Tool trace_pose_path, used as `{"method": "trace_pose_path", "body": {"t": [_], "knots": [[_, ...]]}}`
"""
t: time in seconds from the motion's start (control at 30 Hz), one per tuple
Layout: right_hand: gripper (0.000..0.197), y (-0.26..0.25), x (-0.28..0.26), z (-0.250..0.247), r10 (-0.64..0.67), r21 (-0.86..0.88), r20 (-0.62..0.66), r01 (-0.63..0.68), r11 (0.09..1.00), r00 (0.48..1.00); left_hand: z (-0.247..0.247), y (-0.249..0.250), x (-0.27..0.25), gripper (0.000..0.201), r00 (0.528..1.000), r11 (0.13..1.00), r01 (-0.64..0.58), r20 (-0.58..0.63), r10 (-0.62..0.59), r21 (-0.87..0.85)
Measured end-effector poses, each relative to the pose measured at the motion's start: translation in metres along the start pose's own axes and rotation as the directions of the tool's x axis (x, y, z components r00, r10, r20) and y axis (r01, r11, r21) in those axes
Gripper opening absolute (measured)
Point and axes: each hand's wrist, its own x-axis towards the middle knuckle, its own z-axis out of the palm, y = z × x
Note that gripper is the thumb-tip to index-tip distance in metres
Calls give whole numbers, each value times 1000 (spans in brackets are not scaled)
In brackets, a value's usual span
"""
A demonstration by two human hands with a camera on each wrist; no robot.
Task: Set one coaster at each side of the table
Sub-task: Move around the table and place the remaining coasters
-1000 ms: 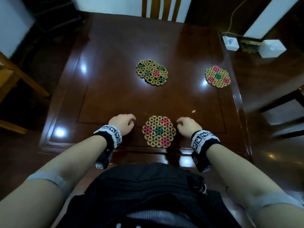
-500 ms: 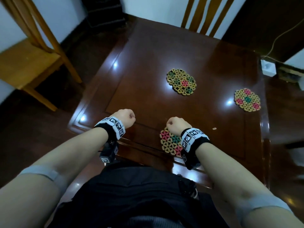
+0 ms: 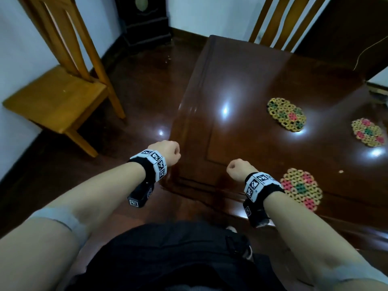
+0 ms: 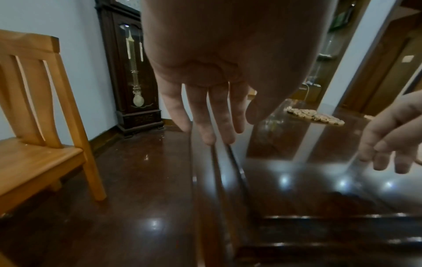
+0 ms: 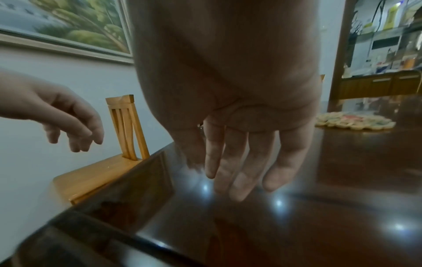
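Observation:
Three spots on the dark wooden table (image 3: 252,85) hold woven, multicoloured coasters. One coaster (image 3: 301,191) lies at the near edge, one (image 3: 368,132) at the right edge, and what looks like an overlapping pair (image 3: 286,114) in the middle. My right hand (image 3: 237,168) hovers over the table's near left corner, left of the near coaster. My left hand (image 3: 165,152) hangs past the table's left edge, over the floor. In the wrist views the left hand's fingers (image 4: 212,117) and the right hand's fingers (image 5: 239,162) hang loose and hold nothing.
A light wooden chair (image 3: 60,95) stands on the floor to the left of the table, and another chair (image 3: 279,22) at the far side. A tall dark clock case (image 4: 134,72) stands against the wall. A small crumb (image 3: 341,171) lies near the near coaster.
Both hands have left the sides of the near coaster and moved left. The left hand is now off the table's left edge. The head view has swung left toward the chair.

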Motion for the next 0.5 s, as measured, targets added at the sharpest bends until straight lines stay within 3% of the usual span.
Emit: {"method": "trace_pose_path", "body": {"t": [0.23, 0.37, 0.5], "knots": [[25, -134, 5, 26, -99, 85, 14, 98, 992, 995, -28, -73, 7, 25, 994, 994, -105, 22, 104, 38], [26, -157, 26, 27, -68, 54, 22, 67, 996, 997, -39, -99, 32, 24, 988, 984, -148, 59, 142, 101], [27, -167, 59, 14, 10, -25, 47, -9, 1000, 999, -58, -112, 79, 23, 969, 961, -202, 182, 168, 187]]}}
